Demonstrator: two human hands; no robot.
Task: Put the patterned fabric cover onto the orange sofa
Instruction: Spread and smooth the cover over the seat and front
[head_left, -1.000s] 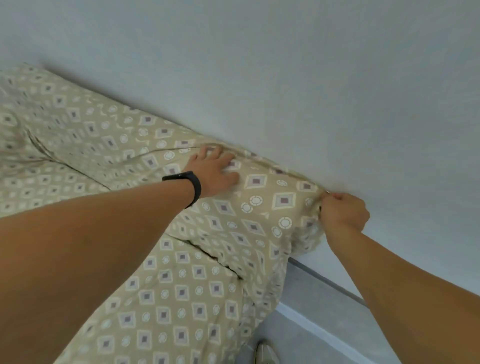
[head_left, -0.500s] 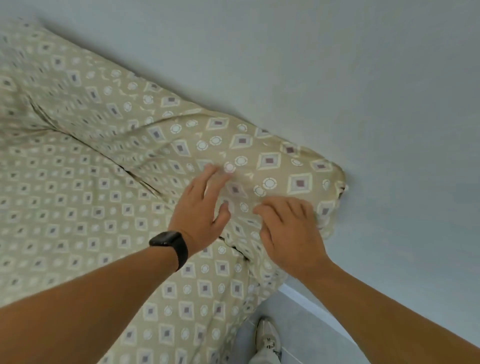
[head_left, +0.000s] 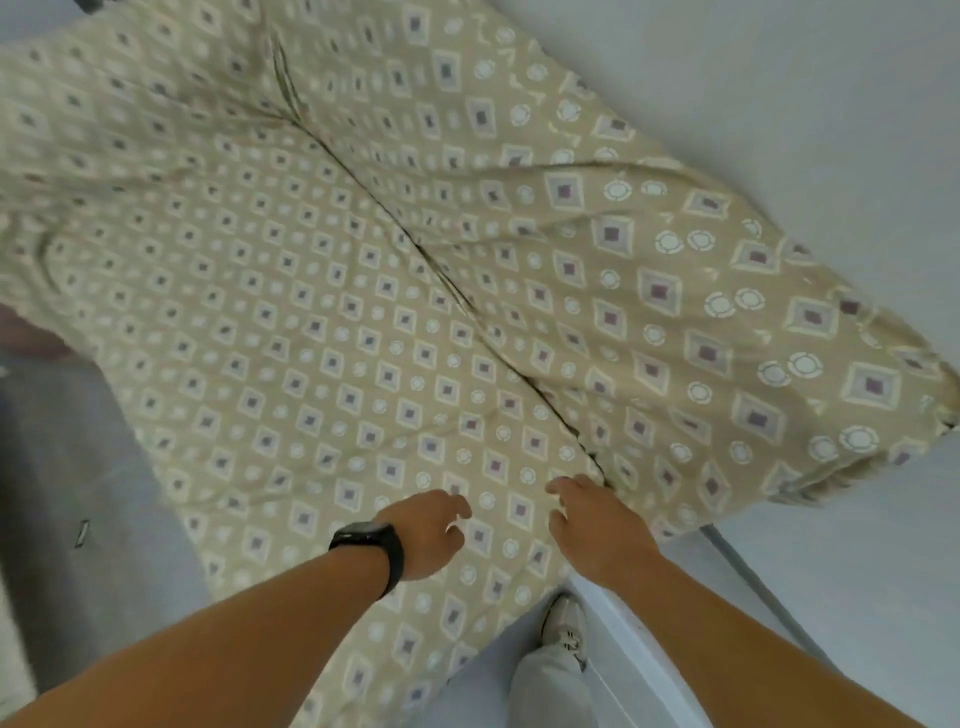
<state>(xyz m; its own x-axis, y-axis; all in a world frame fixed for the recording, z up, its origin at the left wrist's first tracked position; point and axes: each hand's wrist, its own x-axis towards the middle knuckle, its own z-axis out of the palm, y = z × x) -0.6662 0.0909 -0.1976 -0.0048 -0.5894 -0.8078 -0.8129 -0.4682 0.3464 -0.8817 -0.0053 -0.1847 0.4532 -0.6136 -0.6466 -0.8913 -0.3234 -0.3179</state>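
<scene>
Neither hand holds anything right now. The left hand (head_left: 426, 532), with a black band on its wrist, hangs just over the beige cotton cover with small purple diamonds and white rings (head_left: 322, 322), its fingers loosely bent. The right hand (head_left: 597, 522) reaches out flat, its fingertips (head_left: 558, 487) near the dark crease (head_left: 467, 306) where the seat meets the back.

That patterned cover lies all over the sofa. It hides the seat, the back against the pale wall (head_left: 779, 104), and the near end by the white shoe (head_left: 563, 626). No orange shows at all.

The job looks nearly done. What is left seems to be tucking and smoothing. To do it well, press the cloth deep into the crease with flat fingers, starting at the near end of the seat. Then slide both palms along the seat toward the far end to push out the folds. Go slowly, so the corner by the wall does not pull off.
</scene>
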